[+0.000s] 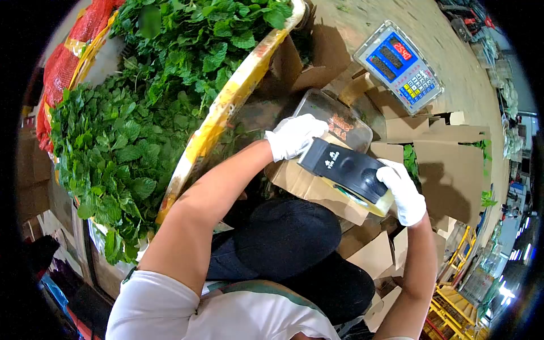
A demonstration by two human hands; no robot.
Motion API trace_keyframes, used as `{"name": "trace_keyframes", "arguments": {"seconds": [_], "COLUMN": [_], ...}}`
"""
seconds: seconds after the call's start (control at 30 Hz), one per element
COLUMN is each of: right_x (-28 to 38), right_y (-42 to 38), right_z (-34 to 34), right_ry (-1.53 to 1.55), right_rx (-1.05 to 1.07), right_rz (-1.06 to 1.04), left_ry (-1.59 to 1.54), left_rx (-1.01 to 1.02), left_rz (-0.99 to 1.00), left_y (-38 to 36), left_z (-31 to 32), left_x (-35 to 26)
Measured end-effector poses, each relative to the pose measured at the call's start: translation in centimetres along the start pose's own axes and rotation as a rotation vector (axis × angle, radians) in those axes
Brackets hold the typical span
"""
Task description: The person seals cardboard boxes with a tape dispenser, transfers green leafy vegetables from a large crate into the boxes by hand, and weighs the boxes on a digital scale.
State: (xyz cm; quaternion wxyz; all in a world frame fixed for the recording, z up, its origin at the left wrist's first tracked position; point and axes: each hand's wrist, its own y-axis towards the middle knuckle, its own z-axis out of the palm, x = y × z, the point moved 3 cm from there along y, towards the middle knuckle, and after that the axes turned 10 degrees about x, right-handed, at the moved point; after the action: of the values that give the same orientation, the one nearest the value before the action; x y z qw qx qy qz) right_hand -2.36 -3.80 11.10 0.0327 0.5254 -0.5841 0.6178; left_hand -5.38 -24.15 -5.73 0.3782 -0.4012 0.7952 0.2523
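A black tape dispenser [345, 170] with a roll of clear yellowish tape [377, 204] is gripped at its rear by my right hand [403, 192], in a white glove. At the dispenser's toothed front end is my left hand [296, 137], also white-gloved. Its fingers are curled together beside a brown cardboard flap [317, 190]; what they pinch is hidden. The cardboard lies under the dispenser, above my knees. Just beyond my left fingers shows the metal pan of a scale [354, 133] with red lettering.
Left stands a large yellow-edged foam crate [226, 105] heaped with leafy mint [130, 136]. A scale display [399, 65] reads red digits at the upper right. An open cardboard box [447, 175] with greens stands right. Red mesh sacks [59, 73] lie at the far left.
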Motion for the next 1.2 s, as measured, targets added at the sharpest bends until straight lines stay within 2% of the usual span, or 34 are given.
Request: {"name": "trace_keyframes", "arguments": {"seconds": [0.1, 0.13, 0.17, 0.23, 0.3, 0.43, 0.5, 0.53, 0.57, 0.63, 0.67, 0.77, 0.87, 0.97, 1.03, 1.07, 1.1, 1.17, 1.2], "right_x": [-0.8, -4.2, -4.5, -6.8, -9.2, -15.1, -20.5, -19.5, -21.6, -20.1, -19.5, -18.6, -17.5, -14.9, -14.7, -14.2, -12.7, -12.7, -12.8], "right_y": [-1.4, -1.5, -2.0, -4.2, -6.4, -11.1, -13.3, -13.8, -14.4, -14.3, -14.1, -11.7, -10.3, -8.8, -7.3, -6.9, -6.5, -5.5, -5.2], "right_z": [-2.0, -4.1, -5.3, -7.1, -9.3, -13.7, -16.9, -16.8, -17.8, -17.9, -17.4, -16.1, -15.6, -13.8, -12.5, -11.8, -10.7, -8.9, -7.9], "right_ry": [0.004, -0.011, -0.071, 0.028, 0.023, -0.019, 0.033, 0.108, -0.007, -0.019, -0.037, -0.405, -0.451, -0.749, -0.982, -1.036, -0.976, -0.942, -0.885], "right_rx": [0.04, 0.005, 0.149, 0.044, -0.019, -0.187, -0.332, -0.229, -0.36, -0.215, -0.287, -0.325, -0.332, -0.283, -0.281, -0.266, -0.225, -0.17, -0.209], "right_rz": [-0.037, -0.078, -0.096, 0.013, 0.009, 0.208, 0.228, 0.258, 0.194, 0.206, 0.185, 0.183, 0.157, 0.311, 0.25, 0.292, 0.476, 0.452, 0.429], "left_ry": [0.151, 0.145, 0.124, 0.073, 0.026, 0.051, 0.003, 0.002, 0.003, -0.011, -0.012, 0.043, 0.028, 0.1, 0.054, 0.012, 0.015, -0.136, -0.185], "left_rx": [0.031, 0.029, 0.01, 0.053, 0.047, 0.036, 0.011, 0.04, 0.054, 0.068, 0.063, 0.073, 0.111, 0.104, 0.071, 0.12, 0.125, 0.101, 0.099], "left_rz": [-0.002, -0.017, -0.008, -0.083, -0.116, -0.053, -0.082, -0.108, -0.1, -0.109, -0.094, -0.061, -0.075, -0.01, -0.039, -0.081, -0.073, -0.108, -0.101], "left_y": [0.2, 0.2, 0.1, 0.2, 0.1, 0.2, 0.1, 0.2, 0.2, 0.2, 0.2, 0.4, 0.3, 0.6, 0.5, 0.5, 0.4, 0.2, 0.2], "left_z": [0.2, 0.4, 0.2, 0.3, 0.0, -0.1, 0.0, -0.2, -0.3, -0.5, -0.5, -0.4, -0.7, -0.7, -0.8, -0.9, -0.8, -0.5, -0.5], "left_x": [-0.1, 0.1, -0.1, 0.0, -0.5, -0.2, -0.2, -0.4, -0.6, -0.7, -0.7, -0.3, -0.8, -0.6, -1.0, -1.2, -1.3, -0.9, -0.9]}}
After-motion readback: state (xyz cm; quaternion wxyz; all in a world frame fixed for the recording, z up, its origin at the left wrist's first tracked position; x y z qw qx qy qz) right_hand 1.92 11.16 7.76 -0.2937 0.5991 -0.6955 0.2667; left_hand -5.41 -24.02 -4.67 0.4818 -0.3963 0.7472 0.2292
